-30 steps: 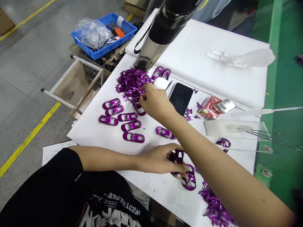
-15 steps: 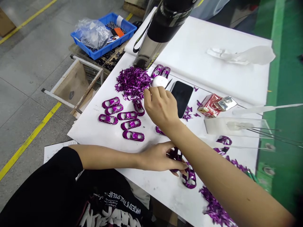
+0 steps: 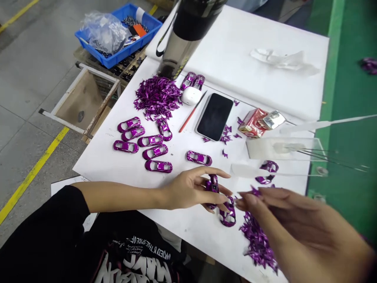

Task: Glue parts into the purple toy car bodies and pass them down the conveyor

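Observation:
My left hand [image 3: 184, 190] is closed around a purple car-shaped shell [image 3: 212, 188], gripping it upright on edge between thumb and fingers just above the table. Another purple car shell [image 3: 228, 214] lies under its fingertips. To the right, my right hand [image 3: 294, 220] is blurred, with thumb and index finger pinched together. At those fingertips shows a small pointed purple piece [image 3: 255, 191], blurred too. Beneath them spreads a heap of such pieces [image 3: 260, 245]. One car shell [image 3: 199, 158] lies above my left hand, and several more shells [image 3: 158, 166] lie grouped to the left.
Beyond the shells are a larger heap of purple pieces [image 3: 157, 96], a dark bottle [image 3: 188, 37], a white case [image 3: 191, 95], a red pen [image 3: 193, 112] and a phone [image 3: 215, 116]. A red box [image 3: 252, 122] and a clear tray with wires [image 3: 265, 148] stand right.
My right hand has swung from above the phone down to the right, near my left hand, uncovering the pen and a car shell. My left hand stays on its shell. The view has shifted slightly.

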`<control>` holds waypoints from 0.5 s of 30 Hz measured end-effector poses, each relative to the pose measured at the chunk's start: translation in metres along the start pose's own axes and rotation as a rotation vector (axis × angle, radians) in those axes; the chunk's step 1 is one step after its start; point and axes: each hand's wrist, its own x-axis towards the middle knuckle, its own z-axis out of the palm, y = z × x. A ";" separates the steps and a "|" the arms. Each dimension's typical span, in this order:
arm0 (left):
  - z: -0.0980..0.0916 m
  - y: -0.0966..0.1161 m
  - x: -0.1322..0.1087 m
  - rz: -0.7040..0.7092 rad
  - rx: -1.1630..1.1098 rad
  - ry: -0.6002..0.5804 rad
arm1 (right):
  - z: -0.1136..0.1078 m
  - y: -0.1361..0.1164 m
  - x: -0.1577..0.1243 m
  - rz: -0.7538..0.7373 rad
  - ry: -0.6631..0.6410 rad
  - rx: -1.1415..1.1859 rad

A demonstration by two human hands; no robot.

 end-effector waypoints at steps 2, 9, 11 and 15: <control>0.001 0.000 -0.001 0.002 0.017 0.010 | -0.005 0.023 -0.015 0.034 -0.050 -0.018; 0.003 0.002 -0.002 -0.074 0.112 -0.039 | 0.001 0.055 -0.038 -0.522 0.009 -0.306; 0.005 0.002 -0.002 -0.058 0.176 -0.033 | 0.002 0.055 -0.036 -0.572 0.017 -0.286; 0.010 -0.004 -0.003 0.056 0.366 0.065 | 0.000 0.044 -0.036 -0.173 0.046 0.014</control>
